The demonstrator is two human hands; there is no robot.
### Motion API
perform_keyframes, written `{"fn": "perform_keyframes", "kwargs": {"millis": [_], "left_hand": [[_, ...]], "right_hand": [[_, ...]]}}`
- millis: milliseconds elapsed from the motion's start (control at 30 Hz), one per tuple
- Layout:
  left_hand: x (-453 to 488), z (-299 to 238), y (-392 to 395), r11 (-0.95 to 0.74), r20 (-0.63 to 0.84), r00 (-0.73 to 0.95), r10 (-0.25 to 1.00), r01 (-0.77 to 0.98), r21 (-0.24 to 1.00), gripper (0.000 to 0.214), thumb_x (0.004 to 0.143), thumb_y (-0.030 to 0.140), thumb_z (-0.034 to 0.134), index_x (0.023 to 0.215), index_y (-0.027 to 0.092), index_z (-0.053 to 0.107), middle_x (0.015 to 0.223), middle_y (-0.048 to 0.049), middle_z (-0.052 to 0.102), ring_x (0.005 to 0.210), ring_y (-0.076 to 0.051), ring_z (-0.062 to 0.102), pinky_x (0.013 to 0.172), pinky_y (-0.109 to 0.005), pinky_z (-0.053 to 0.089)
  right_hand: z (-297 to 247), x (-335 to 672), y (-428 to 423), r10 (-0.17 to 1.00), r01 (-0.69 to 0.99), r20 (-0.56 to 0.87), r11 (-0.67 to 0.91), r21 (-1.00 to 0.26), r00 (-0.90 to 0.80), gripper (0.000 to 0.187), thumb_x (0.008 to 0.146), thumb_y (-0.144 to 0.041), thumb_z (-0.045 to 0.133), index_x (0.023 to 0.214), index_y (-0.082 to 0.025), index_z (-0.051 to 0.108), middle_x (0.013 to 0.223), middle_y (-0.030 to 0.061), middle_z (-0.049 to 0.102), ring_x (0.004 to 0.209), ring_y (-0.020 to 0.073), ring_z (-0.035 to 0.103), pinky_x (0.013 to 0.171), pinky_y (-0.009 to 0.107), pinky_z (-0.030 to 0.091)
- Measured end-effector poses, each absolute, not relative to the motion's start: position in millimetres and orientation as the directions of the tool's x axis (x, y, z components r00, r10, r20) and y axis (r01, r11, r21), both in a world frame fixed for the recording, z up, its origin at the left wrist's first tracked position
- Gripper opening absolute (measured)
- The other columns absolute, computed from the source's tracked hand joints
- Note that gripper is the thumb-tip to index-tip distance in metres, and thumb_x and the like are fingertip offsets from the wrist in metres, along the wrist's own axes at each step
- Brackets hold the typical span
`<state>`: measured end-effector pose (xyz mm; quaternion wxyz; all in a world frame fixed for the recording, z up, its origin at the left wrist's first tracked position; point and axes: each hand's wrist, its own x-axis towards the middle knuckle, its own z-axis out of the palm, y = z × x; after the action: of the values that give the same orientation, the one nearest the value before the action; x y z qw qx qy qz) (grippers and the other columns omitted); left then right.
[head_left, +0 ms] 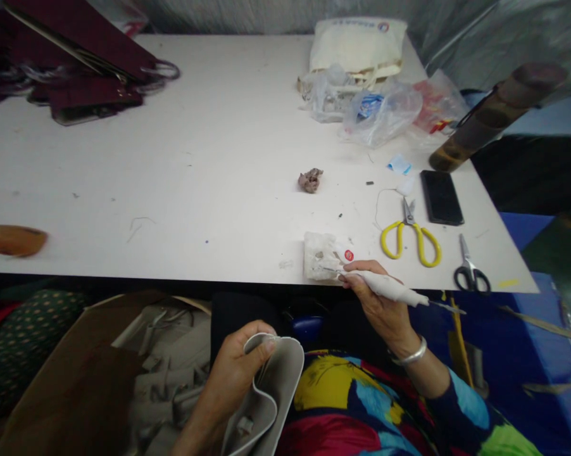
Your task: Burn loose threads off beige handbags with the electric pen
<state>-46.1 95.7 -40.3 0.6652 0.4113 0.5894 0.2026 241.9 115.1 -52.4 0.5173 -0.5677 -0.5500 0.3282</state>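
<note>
My left hand (242, 361) grips the top edge of a light grey, leather-like pouch (288, 370) between thumb and fingers. The pouch gapes and hangs below the table's front edge. In my right hand (373, 297) is a white-wrapped tool (390, 288) with thin metal ends. Its left tip is at a crumpled whitish pad (320, 253) on the table's front edge; whether it touches the pad I cannot tell. A small red round piece (349, 254) lies just above my right fingers.
On the white table (219, 171) lie yellow-handled scissors (409, 237), black-handled scissors (470, 269), a phone (442, 197) and a crumpled brown scrap (310, 180). A tall bottle (489, 120), plastic bags (383, 114) and maroon bags (90, 57) stand farther back. Below left, a carton (71, 373) holds grey pieces.
</note>
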Motion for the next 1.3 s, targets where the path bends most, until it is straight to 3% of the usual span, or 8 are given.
{"fn": "perform_keyframes", "kwargs": {"millis": [300,400,467,567,667,1000,1300], "left_hand": [[-37.9,-29.3,97.7,0.582,-0.627,0.213,0.750,0.240,0.777,0.029,0.076,0.042,0.075,0.082,0.015,0.067,0.068,0.0007,0.056,0.063,-0.013,0.047,0.060,-0.022,0.038],[-35.0,-25.6,98.0,0.562,-0.615,0.230,0.754,0.259,0.786,0.026,0.078,0.039,0.074,0.083,0.015,0.068,0.069,0.0001,0.059,0.064,-0.013,0.049,0.062,-0.022,0.039],[-32.7,-22.9,98.0,0.545,-0.607,0.238,0.759,0.279,0.791,0.024,0.079,0.038,0.073,0.083,0.015,0.069,0.071,-0.0008,0.061,0.065,-0.014,0.051,0.062,-0.023,0.039],[-30.1,-20.2,97.5,0.512,-0.590,0.261,0.764,0.312,0.801,0.022,0.080,0.036,0.071,0.082,0.015,0.070,0.075,-0.0022,0.063,0.069,-0.015,0.054,0.064,-0.023,0.040],[-29.6,-21.1,96.4,0.490,-0.577,0.279,0.768,0.325,0.809,0.021,0.080,0.035,0.071,0.084,0.015,0.071,0.074,-0.0020,0.064,0.070,-0.016,0.054,0.065,-0.024,0.041],[-30.0,-23.0,94.6,0.463,-0.556,0.284,0.781,0.333,0.821,0.021,0.081,0.036,0.069,0.085,0.015,0.071,0.075,-0.0019,0.064,0.071,-0.016,0.055,0.066,-0.024,0.041],[-32.1,-23.3,93.3,0.476,-0.559,0.294,0.775,0.311,0.823,0.022,0.081,0.035,0.070,0.086,0.014,0.071,0.076,-0.0021,0.065,0.070,-0.015,0.053,0.066,-0.024,0.041]], "right_hand": [[-49.0,242.1,114.4,0.950,0.331,0.216,0.133,-0.934,0.227,0.025,0.101,-0.049,0.076,0.104,-0.024,0.073,0.095,0.0048,0.072,0.080,0.0250,0.068,0.072,0.037,0.056],[-46.0,238.1,108.3,0.944,0.256,0.205,0.138,-0.957,0.257,0.021,0.102,-0.045,0.076,0.106,-0.024,0.073,0.092,0.0044,0.072,0.078,0.0238,0.069,0.070,0.034,0.057],[-41.9,228.7,102.8,0.973,0.133,0.136,0.112,-0.985,0.188,0.019,0.105,-0.042,0.071,0.105,-0.023,0.073,0.087,0.0038,0.071,0.073,0.0216,0.069,0.065,0.031,0.057],[-35.9,208.0,94.9,0.999,-0.027,-0.004,-0.005,-1.000,-0.047,0.025,0.106,-0.044,0.068,0.098,-0.021,0.072,0.079,0.0031,0.070,0.068,0.0197,0.067,0.059,0.027,0.056],[-34.7,191.1,90.1,0.985,-0.074,-0.073,-0.085,-0.994,-0.159,0.029,0.105,-0.046,0.069,0.094,-0.020,0.070,0.075,0.0025,0.069,0.066,0.0185,0.065,0.057,0.025,0.053],[-37.6,185.9,89.3,0.978,-0.035,-0.099,-0.107,-0.994,-0.182,0.034,0.102,-0.051,0.070,0.090,-0.019,0.070,0.073,0.0026,0.067,0.063,0.0185,0.063,0.055,0.025,0.051],[-40.7,183.0,85.8,0.976,-0.054,-0.078,-0.091,-0.994,-0.206,0.027,0.104,-0.044,0.070,0.092,-0.020,0.070,0.075,0.0013,0.067,0.066,0.0170,0.062,0.059,0.023,0.049]]}}
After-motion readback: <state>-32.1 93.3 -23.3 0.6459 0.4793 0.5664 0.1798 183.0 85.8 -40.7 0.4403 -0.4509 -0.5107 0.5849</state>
